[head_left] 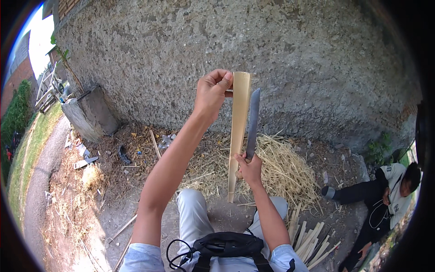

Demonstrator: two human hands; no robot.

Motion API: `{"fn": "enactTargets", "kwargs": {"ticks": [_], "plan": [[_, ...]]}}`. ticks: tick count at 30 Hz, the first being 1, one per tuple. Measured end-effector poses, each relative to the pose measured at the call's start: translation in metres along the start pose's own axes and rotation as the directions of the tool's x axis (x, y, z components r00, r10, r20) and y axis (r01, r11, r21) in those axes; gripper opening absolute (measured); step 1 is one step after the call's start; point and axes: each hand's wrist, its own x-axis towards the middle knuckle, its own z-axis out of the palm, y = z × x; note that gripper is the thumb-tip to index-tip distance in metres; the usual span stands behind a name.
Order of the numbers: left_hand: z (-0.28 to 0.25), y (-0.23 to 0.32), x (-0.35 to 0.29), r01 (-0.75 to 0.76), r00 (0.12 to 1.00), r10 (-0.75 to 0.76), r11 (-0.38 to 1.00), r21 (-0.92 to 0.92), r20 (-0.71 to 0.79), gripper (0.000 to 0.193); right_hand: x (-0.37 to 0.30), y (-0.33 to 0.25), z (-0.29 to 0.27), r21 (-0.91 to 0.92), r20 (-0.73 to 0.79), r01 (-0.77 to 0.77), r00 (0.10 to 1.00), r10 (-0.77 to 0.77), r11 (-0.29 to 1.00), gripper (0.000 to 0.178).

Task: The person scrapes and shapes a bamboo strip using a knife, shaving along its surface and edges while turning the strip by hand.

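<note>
A long, pale split-bamboo slat (239,113) stands nearly upright in front of me, wider at its top end. My left hand (215,88) pinches its upper left edge between thumb and fingers. In my right hand (250,170) is a machete (253,120), its dark blade pointing up along the slat's right side. The right fingers wrap round the handle close to the slat's lower part, and the thumb lies near the slat's edge. Whether the blade touches the bamboo I cannot tell.
Behind stands a rough grey wall (294,59). A heap of bamboo shavings (287,172) lies at its foot, with several cut strips (312,245) nearer me. On the right sits another person (385,199). A handsaw (85,162) and concrete planter (93,113) are at left.
</note>
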Motion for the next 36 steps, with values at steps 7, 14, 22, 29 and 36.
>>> {"fn": "enactTargets", "kwargs": {"ticks": [7,14,22,29,36], "plan": [[0.002,-0.006,-0.002,-0.05,0.997,0.052,0.998,0.046,-0.051,0.019,-0.001,-0.005,0.004,-0.014,0.008,0.007,1.0,-0.007,1.0,0.029],[-0.01,-0.025,-0.004,0.175,0.972,-0.182,0.983,-0.055,-0.148,0.021,0.0,-0.003,-0.002,0.01,-0.003,-0.011,1.0,0.011,1.0,0.031],[-0.089,-0.082,-0.001,-0.061,0.978,0.2,-0.012,0.998,0.062,0.031,0.004,-0.004,-0.009,-0.01,0.017,-0.047,0.999,0.047,0.999,0.033],[-0.017,0.001,-0.017,0.097,0.994,-0.1,0.992,0.083,0.037,0.03,0.005,-0.002,-0.009,-0.039,0.03,-0.05,0.998,0.051,0.998,0.029],[-0.01,0.003,-0.011,0.025,0.999,-0.027,0.997,0.077,0.025,0.015,0.003,-0.006,-0.004,-0.018,0.06,-0.01,0.998,0.011,1.0,0.029]]}}
